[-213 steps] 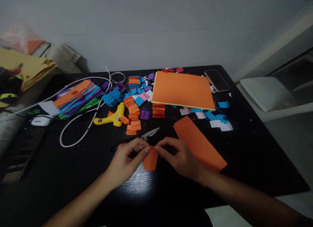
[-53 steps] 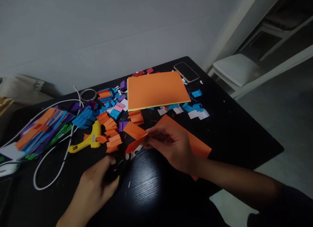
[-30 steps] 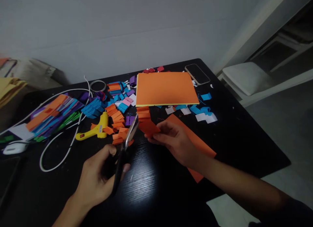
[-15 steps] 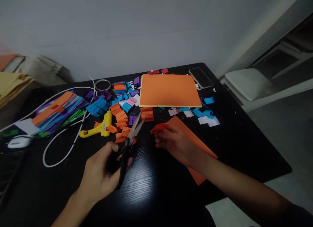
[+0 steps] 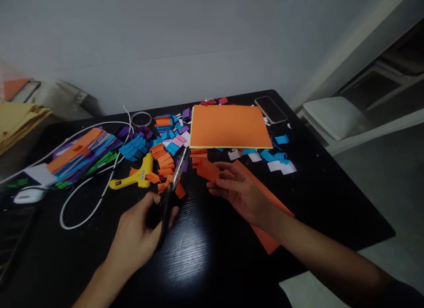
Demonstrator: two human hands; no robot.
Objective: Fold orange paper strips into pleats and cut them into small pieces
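My left hand point(image 5: 139, 230) is wrapped round the black handles of a pair of scissors point(image 5: 169, 191), whose blades point away from me and lie nearly together. Between the thumb and fingers of my right hand point(image 5: 238, 191) is a small orange paper piece point(image 5: 208, 170), held up just right of the blades. Beneath my right wrist lies a long orange paper strip point(image 5: 265, 237), partly covered by the forearm. Loose orange paper pieces point(image 5: 164, 160) are heaped beyond the scissors, beside a yellow glue gun point(image 5: 141, 174).
A stack of orange and yellow sheets point(image 5: 232, 127) lies at the back, near a phone point(image 5: 270, 109). Blue and white scraps point(image 5: 281, 162) sit to its right. At left are a looped white cable point(image 5: 62, 211), coloured paper strips point(image 5: 82, 151) and a white mouse-like object point(image 5: 29, 195).
The scissor blades have closed together. My right hand has turned the orange piece so its flat face shows. Another orange piece now shows beside the blades.
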